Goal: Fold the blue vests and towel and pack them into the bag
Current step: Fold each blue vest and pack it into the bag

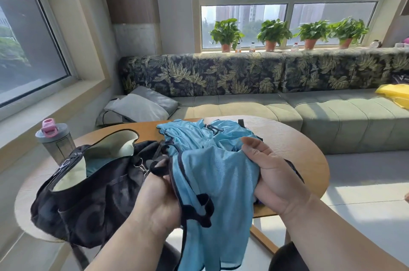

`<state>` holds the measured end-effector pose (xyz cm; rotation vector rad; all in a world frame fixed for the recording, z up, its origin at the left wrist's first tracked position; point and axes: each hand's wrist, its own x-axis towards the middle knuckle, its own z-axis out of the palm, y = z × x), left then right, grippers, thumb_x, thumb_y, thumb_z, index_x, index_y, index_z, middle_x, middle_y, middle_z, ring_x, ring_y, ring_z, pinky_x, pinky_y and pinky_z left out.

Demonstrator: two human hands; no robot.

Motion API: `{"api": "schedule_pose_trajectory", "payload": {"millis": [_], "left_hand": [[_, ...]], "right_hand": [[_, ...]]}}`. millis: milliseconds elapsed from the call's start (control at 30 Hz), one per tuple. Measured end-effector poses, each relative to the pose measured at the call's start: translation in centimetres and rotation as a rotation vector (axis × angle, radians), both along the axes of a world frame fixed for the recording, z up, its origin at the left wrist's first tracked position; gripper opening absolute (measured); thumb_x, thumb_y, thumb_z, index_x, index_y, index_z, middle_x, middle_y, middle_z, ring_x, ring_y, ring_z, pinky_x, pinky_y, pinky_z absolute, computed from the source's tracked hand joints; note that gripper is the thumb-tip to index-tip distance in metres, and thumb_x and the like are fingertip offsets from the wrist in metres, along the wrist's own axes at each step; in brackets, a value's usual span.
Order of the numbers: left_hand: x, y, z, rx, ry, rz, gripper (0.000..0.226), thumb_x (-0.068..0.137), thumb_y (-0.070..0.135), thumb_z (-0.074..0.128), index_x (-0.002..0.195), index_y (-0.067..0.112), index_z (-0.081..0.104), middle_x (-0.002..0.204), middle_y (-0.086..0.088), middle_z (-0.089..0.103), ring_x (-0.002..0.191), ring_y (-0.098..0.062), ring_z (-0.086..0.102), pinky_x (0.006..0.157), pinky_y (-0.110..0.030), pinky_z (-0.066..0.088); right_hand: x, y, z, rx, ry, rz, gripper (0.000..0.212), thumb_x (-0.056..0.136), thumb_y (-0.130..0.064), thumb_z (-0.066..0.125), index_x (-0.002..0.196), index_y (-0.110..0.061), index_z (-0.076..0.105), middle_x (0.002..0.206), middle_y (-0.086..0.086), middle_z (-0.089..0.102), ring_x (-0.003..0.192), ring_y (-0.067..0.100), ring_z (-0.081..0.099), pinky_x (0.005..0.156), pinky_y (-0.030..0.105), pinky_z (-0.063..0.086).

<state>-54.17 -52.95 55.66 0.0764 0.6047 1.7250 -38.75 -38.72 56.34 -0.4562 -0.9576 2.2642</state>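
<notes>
In front of a long sofa (243, 107) with a leaf-print back, under a wide window lined with potted plants (274, 31), stands a rounded wooden bench (294, 149). On its left half sits a black bag (93, 188), mouth open and pale lining showing, with something teal just visible inside; whether that is the towel cannot be told. A loose heap of blue vests (199, 131) lies on the bench behind the hands. One blue vest (212, 182) with black trim is held up over the near edge, hanging down past it.

The left hand (159, 200) pinches the vest's left edge by the black trim, its grip clenched on the cloth. The right hand (272, 173) holds the vest's right side, thumb over the fabric and fingers curled beneath.

Behind the bag stands a grey bottle (55, 142) with a pink cap.

The fold looks barely begun. To do it well, the person would likely need to spread the slippery fabric flat on the bench, match the trimmed edges, and keep both grips taut so the cloth does not bunch before it goes into the bag.
</notes>
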Motion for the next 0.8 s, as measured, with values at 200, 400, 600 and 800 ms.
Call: {"api": "schedule_pose_trajectory", "payload": {"millis": [200,400,600,800], "left_hand": [[0.5,-0.5,-2.3,-0.032,-0.147,0.061,0.054,0.104,0.035,0.04,0.14,0.001,0.063,0.137,-0.025,0.065,0.126,-0.046,0.064,0.096,-0.063,0.056],[-0.4,-2.2,-0.5,0.29,0.018,0.09,0.043,0.089,0.03,0.045,0.124,0.01,0.058,0.132,-0.011,0.063,0.128,-0.035,0.061,0.114,-0.05,0.04],[1.6,-0.8,1.6,0.242,0.134,0.173,0.043,0.088,-0.006,0.043,0.116,-0.002,0.075,0.123,-0.019,0.072,0.102,-0.03,0.077,0.075,-0.041,0.065],[2.8,-0.1,0.4,0.009,0.236,0.214,0.045,0.104,0.038,0.049,0.103,0.009,0.083,0.106,-0.012,0.08,0.089,-0.029,0.08,0.06,-0.041,0.064]], "right_hand": [[0.1,0.6,0.1,0.025,0.011,-0.089,0.012,0.087,-0.008,0.068,0.094,-0.016,0.073,0.099,0.013,0.073,0.089,0.026,0.071,0.085,0.041,0.06],[0.4,2.2,0.2,-0.121,0.007,-0.232,0.018,0.099,-0.002,0.06,0.091,-0.016,0.068,0.098,0.017,0.076,0.082,0.029,0.075,0.081,0.044,0.061],[0.0,2.2,-0.2,-0.19,0.043,-0.225,0.017,0.1,-0.001,0.06,0.094,-0.016,0.065,0.105,0.021,0.075,0.08,0.03,0.077,0.063,0.04,0.065],[-0.3,1.8,-0.6,-0.167,0.061,-0.178,0.014,0.099,-0.004,0.063,0.096,-0.018,0.067,0.113,0.019,0.072,0.095,0.033,0.074,0.083,0.046,0.064]]}}
